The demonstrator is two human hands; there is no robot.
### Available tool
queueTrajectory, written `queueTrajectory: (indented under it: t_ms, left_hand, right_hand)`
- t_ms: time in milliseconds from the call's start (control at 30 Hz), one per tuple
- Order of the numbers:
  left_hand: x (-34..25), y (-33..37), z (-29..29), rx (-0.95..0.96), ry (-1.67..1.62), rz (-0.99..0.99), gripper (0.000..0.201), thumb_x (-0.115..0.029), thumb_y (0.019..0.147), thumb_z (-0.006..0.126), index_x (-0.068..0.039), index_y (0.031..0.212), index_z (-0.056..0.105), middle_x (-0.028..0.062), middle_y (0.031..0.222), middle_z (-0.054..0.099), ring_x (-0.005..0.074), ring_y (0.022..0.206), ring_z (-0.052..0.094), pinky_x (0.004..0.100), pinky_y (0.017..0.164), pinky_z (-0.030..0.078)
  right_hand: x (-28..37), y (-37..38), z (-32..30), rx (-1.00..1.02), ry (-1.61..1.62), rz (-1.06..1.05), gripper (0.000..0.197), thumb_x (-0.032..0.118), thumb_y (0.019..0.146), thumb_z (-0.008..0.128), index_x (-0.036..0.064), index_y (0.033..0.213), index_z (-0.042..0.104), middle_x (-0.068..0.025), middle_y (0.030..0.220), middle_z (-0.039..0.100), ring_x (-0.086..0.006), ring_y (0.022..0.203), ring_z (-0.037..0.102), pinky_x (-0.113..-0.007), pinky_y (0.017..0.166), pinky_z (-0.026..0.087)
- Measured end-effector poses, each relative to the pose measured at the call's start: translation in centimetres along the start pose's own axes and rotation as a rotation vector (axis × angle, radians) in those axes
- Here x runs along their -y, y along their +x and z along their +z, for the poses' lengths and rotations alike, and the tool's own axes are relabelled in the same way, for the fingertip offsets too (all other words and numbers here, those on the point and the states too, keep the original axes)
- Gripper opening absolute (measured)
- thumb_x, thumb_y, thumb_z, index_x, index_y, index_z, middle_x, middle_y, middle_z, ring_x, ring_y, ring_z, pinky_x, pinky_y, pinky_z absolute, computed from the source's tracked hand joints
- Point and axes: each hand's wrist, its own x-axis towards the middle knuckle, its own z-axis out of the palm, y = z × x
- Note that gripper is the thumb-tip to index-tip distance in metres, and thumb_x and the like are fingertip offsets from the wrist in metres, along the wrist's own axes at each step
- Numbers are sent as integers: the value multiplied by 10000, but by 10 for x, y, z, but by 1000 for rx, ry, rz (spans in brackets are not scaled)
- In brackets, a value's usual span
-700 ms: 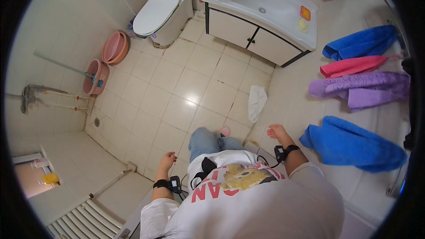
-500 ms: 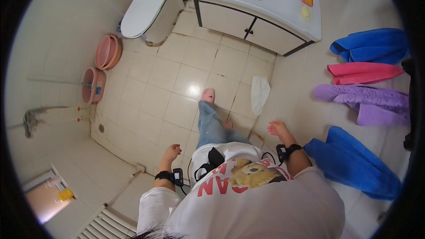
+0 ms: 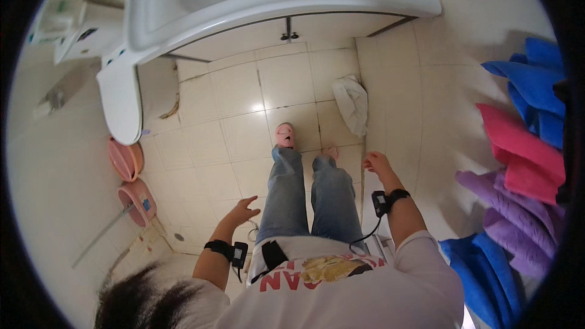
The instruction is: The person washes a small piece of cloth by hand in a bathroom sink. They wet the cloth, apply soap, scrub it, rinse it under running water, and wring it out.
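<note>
My left hand (image 3: 244, 211) hangs over the tiled floor beside my left leg, its fingers apart and nothing in them. On the other side, my right hand (image 3: 378, 162) is held out past my right leg, also without anything in it, the fingers loosely bent and spread. A crumpled white bag or cloth (image 3: 351, 106) lies on the floor just ahead of my right hand, apart from it. Pink slippers (image 3: 284, 136) are on my feet. In front stands a white washbasin (image 3: 244, 7) above a cabinet (image 3: 244, 41) with two dark knobs.
A white toilet (image 3: 120, 103) stands at the left of the washbasin. Below it are pink basins (image 3: 124, 159) and a pink bucket (image 3: 136, 201) with a pole in it. Along the right wall hang blue (image 3: 536, 97), pink (image 3: 524, 152) and purple towels (image 3: 521, 219).
I have moved forward, so the washbasin is now closer and larger. The white bag or cloth sits nearer my feet. Both hands remain free.
</note>
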Motion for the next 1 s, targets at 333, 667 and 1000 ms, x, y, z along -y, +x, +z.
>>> queueTrajectory:
  t_ms: [333,667,1000]
  left_hand:
    - [-72,133,67,-49,399,-84,876,-547,665,699,-353,1396,257,297,1426,98,462,1243,325,492,966,387]
    - [-156,158,51,-309,566,-24,790,-470,688,712,-256,1361,355,242,1392,213,440,1193,403,476,909,451]
    - [-159,162,45,-318,552,7,804,-479,668,714,-237,1352,367,258,1392,215,433,1167,441,463,896,463]
  right_hand:
    - [11,217,53,-182,-350,-171,666,206,832,542,32,1404,248,-247,1243,480,-384,1093,499,-379,892,431]
    - [-17,365,51,-138,-409,-46,815,331,782,644,216,1444,182,-222,1480,49,-410,1317,235,-431,1024,351]
    - [-48,394,61,-134,506,-228,411,331,860,585,127,1212,525,-124,1224,510,-276,1120,498,-368,945,411]
